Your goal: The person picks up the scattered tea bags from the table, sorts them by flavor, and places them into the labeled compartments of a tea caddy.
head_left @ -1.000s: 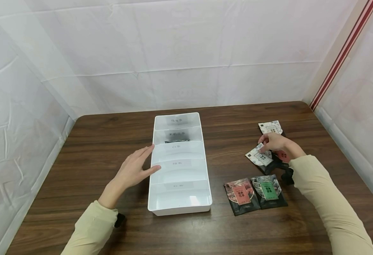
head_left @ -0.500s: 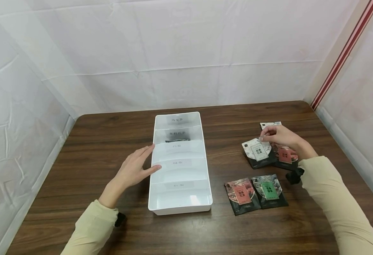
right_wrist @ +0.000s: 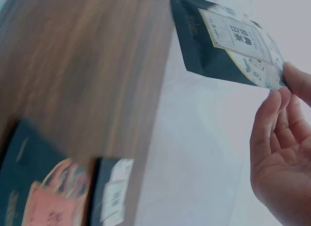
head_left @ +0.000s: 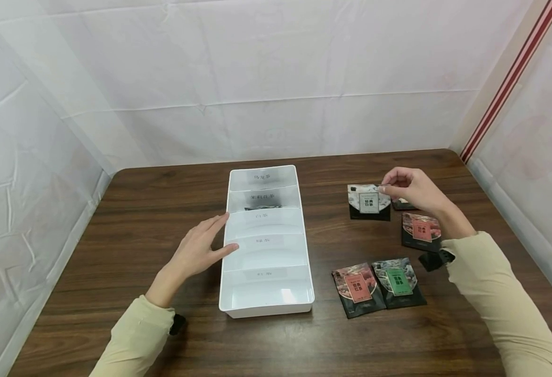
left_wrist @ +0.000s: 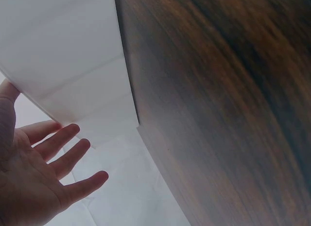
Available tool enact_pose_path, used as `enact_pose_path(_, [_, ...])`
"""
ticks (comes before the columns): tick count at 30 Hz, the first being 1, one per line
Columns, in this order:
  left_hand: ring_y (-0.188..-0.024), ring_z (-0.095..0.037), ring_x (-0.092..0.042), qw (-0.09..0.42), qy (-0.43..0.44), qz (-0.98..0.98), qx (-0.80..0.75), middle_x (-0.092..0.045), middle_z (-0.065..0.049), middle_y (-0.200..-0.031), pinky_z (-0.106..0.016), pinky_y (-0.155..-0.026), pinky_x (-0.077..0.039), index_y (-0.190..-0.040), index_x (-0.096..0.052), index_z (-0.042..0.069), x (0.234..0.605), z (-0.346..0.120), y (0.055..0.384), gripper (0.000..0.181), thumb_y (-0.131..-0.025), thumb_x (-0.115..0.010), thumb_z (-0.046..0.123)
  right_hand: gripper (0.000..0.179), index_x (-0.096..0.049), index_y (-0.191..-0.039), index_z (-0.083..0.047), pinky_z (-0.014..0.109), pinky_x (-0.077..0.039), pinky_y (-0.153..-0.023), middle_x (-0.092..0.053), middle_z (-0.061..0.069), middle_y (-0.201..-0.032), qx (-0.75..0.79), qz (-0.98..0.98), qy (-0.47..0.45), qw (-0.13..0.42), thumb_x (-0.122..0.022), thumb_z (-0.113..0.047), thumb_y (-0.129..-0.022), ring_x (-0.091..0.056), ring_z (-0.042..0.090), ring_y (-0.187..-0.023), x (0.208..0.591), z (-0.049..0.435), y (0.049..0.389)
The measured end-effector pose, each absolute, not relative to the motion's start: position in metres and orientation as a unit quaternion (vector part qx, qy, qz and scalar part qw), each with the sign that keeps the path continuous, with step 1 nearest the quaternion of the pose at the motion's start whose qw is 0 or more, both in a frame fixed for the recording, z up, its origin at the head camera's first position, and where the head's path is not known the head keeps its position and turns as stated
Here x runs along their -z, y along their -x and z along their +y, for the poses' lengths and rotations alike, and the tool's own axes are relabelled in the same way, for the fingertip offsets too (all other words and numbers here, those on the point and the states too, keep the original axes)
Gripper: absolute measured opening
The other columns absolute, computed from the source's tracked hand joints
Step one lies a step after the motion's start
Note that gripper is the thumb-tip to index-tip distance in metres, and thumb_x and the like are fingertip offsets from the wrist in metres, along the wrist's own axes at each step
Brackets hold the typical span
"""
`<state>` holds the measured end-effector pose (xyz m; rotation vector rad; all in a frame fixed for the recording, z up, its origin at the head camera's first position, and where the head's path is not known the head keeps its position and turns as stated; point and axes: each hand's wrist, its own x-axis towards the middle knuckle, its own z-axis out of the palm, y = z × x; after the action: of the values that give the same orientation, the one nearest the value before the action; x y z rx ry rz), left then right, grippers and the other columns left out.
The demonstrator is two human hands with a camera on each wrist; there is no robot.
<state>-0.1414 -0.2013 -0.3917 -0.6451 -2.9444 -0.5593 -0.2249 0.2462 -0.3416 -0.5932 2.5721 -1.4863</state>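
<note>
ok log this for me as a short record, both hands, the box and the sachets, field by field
left hand: at the left rim of the white divided box, thumb over it
right hand: pinches the white tea sachet by a corner, off the table
box: five labelled compartments; dark packet edge in the second from the far end
green-label sachet: right of the nearer red-label sachet
farther red-label sachet: flat, beyond the green
partly hidden sachet: pale label
</note>
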Motion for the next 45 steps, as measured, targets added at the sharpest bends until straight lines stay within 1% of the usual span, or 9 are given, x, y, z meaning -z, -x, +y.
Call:
enact_pose_path(4, [-0.116,-0.035,-0.037,0.036,0.210,-0.960,0.182,-0.041,-0.021,-0.129,-0.051,-0.092,-0.029,-0.135,-0.033,0.000,0.391,-0.201,0.141,0.073,-0.081,-0.060,0.041,0.013,-0.055,-0.091,0.004,0.028,-0.047,-0.055,-0.055,0.017,-0.081,0.497,0.841,0.212,0.017,-0.057,-0.008,-0.086,-0.055,0.019,-0.064,0.325,0.230,0.215])
enact_pose_path(10, [-0.116,-0.035,-0.037,0.035,0.210,-0.960,0.183,-0.040,-0.021,-0.129,-0.051,-0.092,-0.029,-0.135,-0.033,0.000,0.390,-0.201,0.141,0.073,-0.081,-0.061,0.040,0.011,-0.054,-0.090,0.003,0.026,-0.047,-0.055,-0.057,0.017,-0.080,0.533,0.813,0.235,-0.023,-0.058,-0.005,-0.085,-0.056,0.017,-0.064,0.314,0.203,0.209])
enact_pose_path(14, [-0.116,-0.035,-0.037,0.038,0.210,-0.960,0.182,-0.041,-0.021,-0.128,-0.051,-0.092,-0.030,-0.134,-0.034,-0.001,0.392,-0.201,0.142,0.072,-0.081,-0.061,0.040,0.007,-0.054,-0.088,0.004,0.026,-0.048,-0.055,-0.057,0.020,-0.077,0.562,0.785,0.259,-0.028,-0.058,-0.001,-0.084,-0.057,0.018,-0.063,0.308,0.180,0.204])
enact_pose_path(19, [-0.116,-0.035,-0.038,0.041,0.211,-0.959,0.184,-0.041,-0.021,-0.128,-0.051,-0.092,-0.030,-0.134,-0.034,-0.001,0.392,-0.201,0.142,0.073,-0.080,-0.061,0.040,0.006,-0.054,-0.085,0.005,0.026,-0.047,-0.053,-0.056,0.016,-0.075,0.575,0.769,0.277,-0.021,-0.058,0.003,-0.082,-0.054,0.027,-0.063,0.303,0.152,0.198])
enact_pose_path(22, [-0.116,-0.035,-0.037,0.039,0.211,-0.959,0.185,-0.041,-0.021,-0.128,-0.050,-0.092,-0.030,-0.134,-0.034,0.000,0.392,-0.201,0.142,0.073,-0.080,-0.061,0.040,0.005,-0.055,-0.084,0.004,0.027,-0.047,-0.054,-0.057,0.012,-0.075,0.568,0.773,0.282,-0.010,-0.059,0.004,-0.081,-0.054,0.025,-0.063,0.303,0.137,0.194])
enact_pose_path(24, [-0.116,-0.035,-0.037,0.037,0.211,-0.959,0.186,-0.041,-0.021,-0.129,-0.050,-0.092,-0.030,-0.135,-0.034,0.000,0.392,-0.200,0.142,0.073,-0.081,-0.061,0.040,0.005,-0.055,-0.084,0.004,0.027,-0.047,-0.055,-0.057,0.011,-0.076,0.565,0.774,0.287,-0.004,-0.059,0.005,-0.080,-0.054,0.024,-0.064,0.304,0.128,0.192])
enact_pose_path(32, [-0.116,-0.035,-0.037,0.035,0.210,-0.959,0.187,-0.041,-0.021,-0.129,-0.050,-0.092,-0.029,-0.135,-0.033,0.000,0.391,-0.199,0.142,0.073,-0.081,-0.060,0.041,0.006,-0.057,-0.081,0.001,0.028,-0.044,-0.057,-0.057,0.007,-0.075,0.531,0.788,0.311,-0.013,-0.061,0.005,-0.078,-0.053,0.020,-0.067,0.314,0.102,0.185])
enact_pose_path(38, [-0.116,-0.035,-0.037,0.037,0.210,-0.959,0.185,-0.041,-0.021,-0.129,-0.050,-0.092,-0.030,-0.134,-0.034,0.000,0.391,-0.199,0.142,0.073,-0.081,-0.061,0.041,0.007,-0.059,-0.081,-0.003,0.031,-0.046,-0.056,-0.059,0.001,-0.073,0.500,0.795,0.343,-0.026,-0.064,0.000,-0.077,-0.054,0.014,-0.065,0.348,0.087,0.197])
enact_pose_path(45, [-0.115,-0.035,-0.038,0.044,0.213,-0.958,0.184,-0.041,-0.022,-0.128,-0.050,-0.092,-0.030,-0.133,-0.035,-0.001,0.393,-0.199,0.142,0.073,-0.080,-0.062,0.040,0.006,-0.059,-0.079,-0.008,0.028,-0.047,-0.055,-0.058,-0.004,-0.073,0.470,0.794,0.385,0.002,-0.064,-0.003,-0.079,-0.053,0.009,-0.065,0.367,0.075,0.197])
